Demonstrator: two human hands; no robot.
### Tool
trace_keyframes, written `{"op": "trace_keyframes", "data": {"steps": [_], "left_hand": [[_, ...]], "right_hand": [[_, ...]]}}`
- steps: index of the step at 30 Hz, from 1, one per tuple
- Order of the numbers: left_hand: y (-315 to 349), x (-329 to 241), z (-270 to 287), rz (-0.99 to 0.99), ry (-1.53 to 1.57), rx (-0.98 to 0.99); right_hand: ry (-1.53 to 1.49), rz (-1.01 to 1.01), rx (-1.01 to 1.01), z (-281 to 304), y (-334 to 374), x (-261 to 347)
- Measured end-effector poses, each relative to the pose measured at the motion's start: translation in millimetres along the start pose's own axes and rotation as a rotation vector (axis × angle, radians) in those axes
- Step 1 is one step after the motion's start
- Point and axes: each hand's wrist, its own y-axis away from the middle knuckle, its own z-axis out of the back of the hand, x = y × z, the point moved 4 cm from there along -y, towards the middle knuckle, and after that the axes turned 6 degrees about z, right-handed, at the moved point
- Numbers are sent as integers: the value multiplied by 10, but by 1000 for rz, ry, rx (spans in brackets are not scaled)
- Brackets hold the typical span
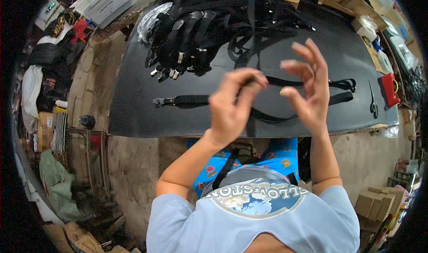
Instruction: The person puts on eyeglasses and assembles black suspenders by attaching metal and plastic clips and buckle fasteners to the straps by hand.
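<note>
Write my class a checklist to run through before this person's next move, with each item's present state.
1. Right hand open: ok, fingers spread.
2. Left hand empty: cannot tell, fingertips blurred.
3. Black strap with metal-ended tip on the table: ok.
4. Scissors apart from both hands: ok, near the table's right edge.
5. Pile of black straps separated singly: not ok, they overlap.

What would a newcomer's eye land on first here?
Probably the heap of black straps at the far side of the dark table, with shiny metal clips along its near edge. Next, the blurred left hand and spread right hand, raised mid-picture above the near part of the tabletop. Then the bright red object at the table's right edge, beside the scissors.
</note>
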Motion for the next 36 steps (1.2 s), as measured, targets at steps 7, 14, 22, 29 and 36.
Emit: {"op": "trace_keyframes", "data": {"steps": [7, 14, 22, 29, 36], "left_hand": [[-220, -578, 671, -213, 743, -39], [-45, -1217, 1152, -364, 1166, 181], [-55, -1374, 2153, -371, 1120, 110], [-468, -212, 2416, 95, 548, -548], [-259, 1009, 2131, 489, 533, -415]], "right_hand": [[-1201, -1160, -273, -530, 182, -1215], [-1698, -705, -254, -947, -842, -1777], [-1721, -651, -597, 439, -1168, -2399], [-679, -496, -521, 1722, -1284, -1647], [-625, -689, -718, 2720, -867, -2207]]}}
